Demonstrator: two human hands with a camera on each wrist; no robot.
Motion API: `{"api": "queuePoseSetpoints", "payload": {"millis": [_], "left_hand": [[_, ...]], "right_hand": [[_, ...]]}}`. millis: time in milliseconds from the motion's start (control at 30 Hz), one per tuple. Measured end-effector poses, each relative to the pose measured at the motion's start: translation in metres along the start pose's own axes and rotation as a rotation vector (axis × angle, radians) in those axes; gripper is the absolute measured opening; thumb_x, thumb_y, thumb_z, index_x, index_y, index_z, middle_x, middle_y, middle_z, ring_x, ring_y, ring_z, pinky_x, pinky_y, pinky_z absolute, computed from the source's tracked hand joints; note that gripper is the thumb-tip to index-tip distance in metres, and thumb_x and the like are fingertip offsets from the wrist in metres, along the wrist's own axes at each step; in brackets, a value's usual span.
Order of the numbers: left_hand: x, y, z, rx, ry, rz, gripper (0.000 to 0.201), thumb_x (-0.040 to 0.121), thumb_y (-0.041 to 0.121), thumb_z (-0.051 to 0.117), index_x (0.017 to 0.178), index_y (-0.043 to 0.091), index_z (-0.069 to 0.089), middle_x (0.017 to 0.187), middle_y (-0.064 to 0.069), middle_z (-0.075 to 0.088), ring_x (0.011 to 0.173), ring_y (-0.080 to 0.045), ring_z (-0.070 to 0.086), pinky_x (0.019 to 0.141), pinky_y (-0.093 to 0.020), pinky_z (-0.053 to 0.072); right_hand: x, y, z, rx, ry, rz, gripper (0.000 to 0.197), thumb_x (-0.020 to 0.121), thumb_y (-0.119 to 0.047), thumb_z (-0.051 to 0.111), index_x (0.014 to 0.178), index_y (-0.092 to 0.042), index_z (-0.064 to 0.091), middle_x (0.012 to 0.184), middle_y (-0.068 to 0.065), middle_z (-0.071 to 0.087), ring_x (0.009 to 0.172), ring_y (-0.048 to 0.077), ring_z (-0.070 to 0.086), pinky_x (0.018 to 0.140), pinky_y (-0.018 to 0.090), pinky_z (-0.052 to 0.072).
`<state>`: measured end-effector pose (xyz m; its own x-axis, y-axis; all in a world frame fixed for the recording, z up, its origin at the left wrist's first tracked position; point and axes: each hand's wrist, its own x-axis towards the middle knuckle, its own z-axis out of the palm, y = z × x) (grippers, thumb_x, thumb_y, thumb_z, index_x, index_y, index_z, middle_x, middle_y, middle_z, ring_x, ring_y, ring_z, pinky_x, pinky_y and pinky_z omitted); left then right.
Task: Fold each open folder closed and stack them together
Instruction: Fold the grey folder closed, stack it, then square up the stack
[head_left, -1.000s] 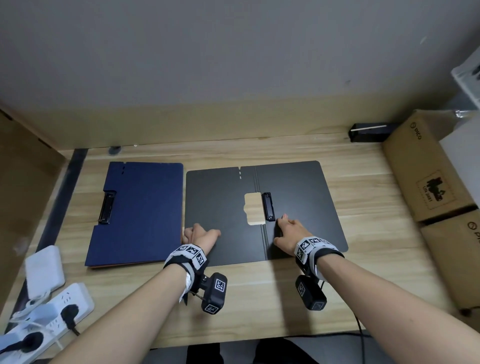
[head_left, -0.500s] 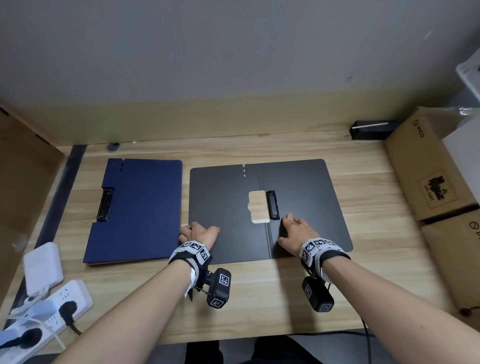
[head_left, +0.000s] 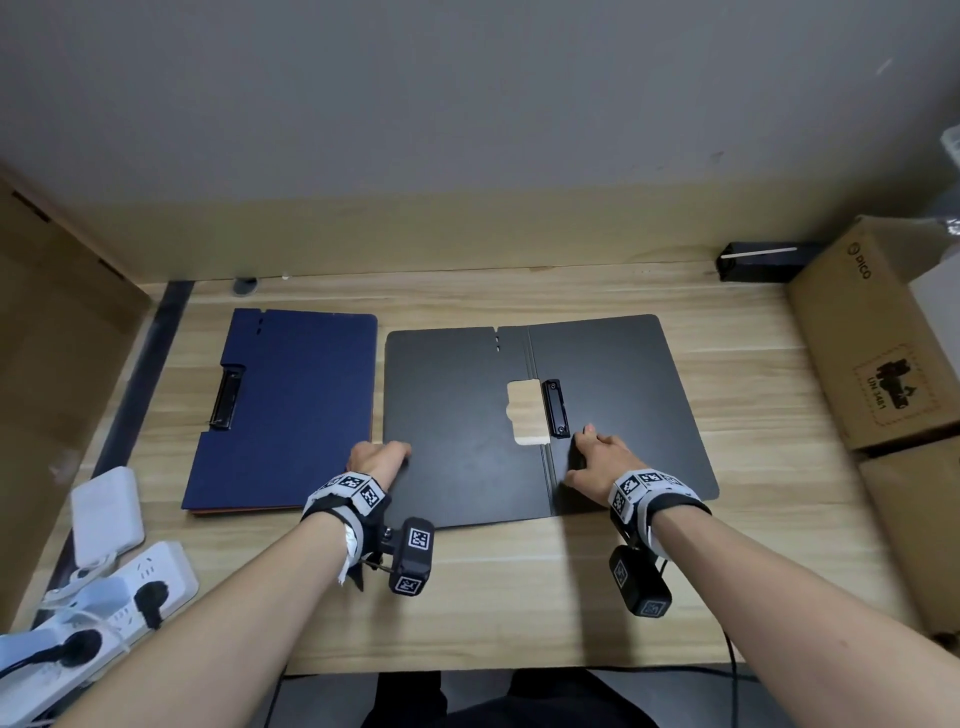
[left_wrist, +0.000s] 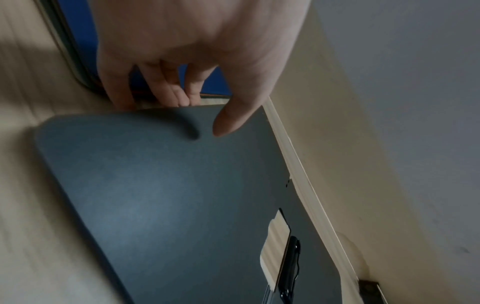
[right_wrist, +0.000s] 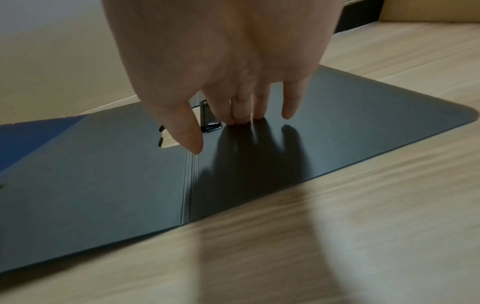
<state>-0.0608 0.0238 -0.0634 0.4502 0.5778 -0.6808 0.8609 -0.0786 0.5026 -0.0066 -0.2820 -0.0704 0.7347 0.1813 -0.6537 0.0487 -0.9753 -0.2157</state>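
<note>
A black folder (head_left: 457, 426) lies open and flat on the middle of the wooden desk, its metal clip (head_left: 556, 408) beside the spine. A closed blue folder (head_left: 291, 405) lies just to its left. My left hand (head_left: 379, 457) is at the left edge of the black folder (left_wrist: 161, 195). In the left wrist view my left hand (left_wrist: 182, 111) curls its fingers down over that edge, with the thumb above the flap. My right hand (head_left: 597, 452) stands on the right half below the clip. In the right wrist view the right hand (right_wrist: 233, 123) presses its straight fingers on the black folder (right_wrist: 103, 174).
White power strips (head_left: 104, 603) and a white adapter (head_left: 106, 514) lie at the front left. Cardboard boxes (head_left: 872, 353) stand along the right side, and a small black box (head_left: 758, 262) sits at the back right by the wall.
My left hand slid left from on top of the black folder's left flap to its outer edge. The right hand stayed in place near the clip.
</note>
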Motion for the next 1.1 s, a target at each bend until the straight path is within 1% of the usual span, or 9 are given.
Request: {"api": "queuePoseSetpoints", "payload": {"millis": [233,333,500,567,633,767,933,1000,1100], "left_hand": [[-0.024,0.031,-0.042,0.136,-0.015,0.373,0.024,0.08,0.02,0.077,0.096,0.014,0.06,0.093,-0.008,0.07,0.092,-0.026,0.067,0.085,-0.035,0.054],[-0.043,0.05,-0.062,0.184,-0.019,0.534,0.019,0.081,0.021,0.075,0.091,0.017,0.06,0.084,-0.007,0.069,0.085,-0.025,0.068,0.08,-0.038,0.055],[-0.09,0.089,-0.062,0.269,-0.176,0.709,0.012,0.083,0.025,0.071,0.083,0.022,0.059,0.074,-0.005,0.07,0.074,-0.021,0.069,0.078,-0.039,0.056],[-0.113,0.103,-0.046,0.278,-0.281,0.798,0.01,0.088,0.029,0.066,0.089,0.02,0.061,0.082,-0.005,0.073,0.075,-0.018,0.071,0.071,-0.034,0.056],[-0.132,0.114,-0.021,0.235,-0.393,0.851,0.01,0.094,0.026,0.059,0.092,0.017,0.063,0.084,-0.004,0.072,0.071,-0.014,0.068,0.063,-0.024,0.051],[-0.147,0.12,0.041,0.165,-0.489,0.864,0.012,0.097,0.017,0.054,0.089,0.018,0.063,0.085,-0.003,0.071,0.069,-0.014,0.064,0.06,-0.023,0.047],[-0.119,0.089,0.103,0.293,-0.418,0.715,0.01,0.089,0.017,0.06,0.093,0.024,0.065,0.093,-0.002,0.069,0.086,-0.02,0.064,0.079,-0.032,0.051],[-0.105,0.07,0.115,0.38,-0.335,0.618,0.016,0.087,0.016,0.06,0.102,0.017,0.065,0.105,-0.004,0.065,0.102,-0.024,0.062,0.093,-0.034,0.049],[-0.09,0.039,0.119,0.415,-0.307,0.438,0.016,0.087,0.013,0.058,0.103,0.01,0.058,0.108,-0.008,0.057,0.106,-0.026,0.057,0.085,-0.03,0.043]], "right_hand": [[-0.001,-0.021,-0.005,0.086,-0.054,0.015,0.071,0.083,-0.042,0.049,0.149,-0.021,0.033,0.162,0.005,0.02,0.143,0.03,0.027,0.114,0.044,0.031],[-0.005,-0.037,-0.007,0.1,-0.122,-0.031,0.067,0.09,-0.046,0.048,0.151,-0.023,0.035,0.163,0.006,0.022,0.144,0.031,0.027,0.116,0.042,0.027],[-0.017,-0.02,-0.029,0.402,-0.137,-0.07,0.056,0.092,-0.046,0.058,0.142,-0.02,0.051,0.147,0.002,0.05,0.134,0.024,0.047,0.115,0.035,0.033],[-0.023,-0.004,-0.043,0.573,-0.086,-0.08,0.045,0.096,-0.034,0.058,0.133,-0.009,0.058,0.135,0.008,0.061,0.115,0.022,0.059,0.096,0.025,0.048],[-0.031,0.009,-0.061,0.716,-0.034,-0.074,0.036,0.099,-0.029,0.053,0.122,-0.002,0.062,0.121,0.012,0.068,0.094,0.019,0.061,0.072,0.018,0.047],[-0.042,0.039,-0.08,0.999,0.072,-0.022,0.042,0.102,-0.043,0.04,0.11,-0.01,0.066,0.101,0.009,0.075,0.084,0.021,0.063,0.083,0.034,0.042],[-0.044,0.074,-0.076,1.225,0.215,0.077,0.025,0.099,-0.039,0.048,0.106,-0.017,0.059,0.076,0.0,0.059,0.061,0.014,0.053,0.064,0.028,0.042],[-0.035,0.089,-0.061,1.167,0.218,0.103,0.035,0.092,-0.038,0.06,0.119,-0.015,0.059,0.089,0.001,0.057,0.074,0.017,0.055,0.068,0.029,0.047],[-0.025,0.1,-0.033,1.075,0.188,0.149,0.052,0.082,-0.034,0.067,0.129,-0.016,0.055,0.117,-0.003,0.061,0.109,0.021,0.058,0.092,0.037,0.05]]}}
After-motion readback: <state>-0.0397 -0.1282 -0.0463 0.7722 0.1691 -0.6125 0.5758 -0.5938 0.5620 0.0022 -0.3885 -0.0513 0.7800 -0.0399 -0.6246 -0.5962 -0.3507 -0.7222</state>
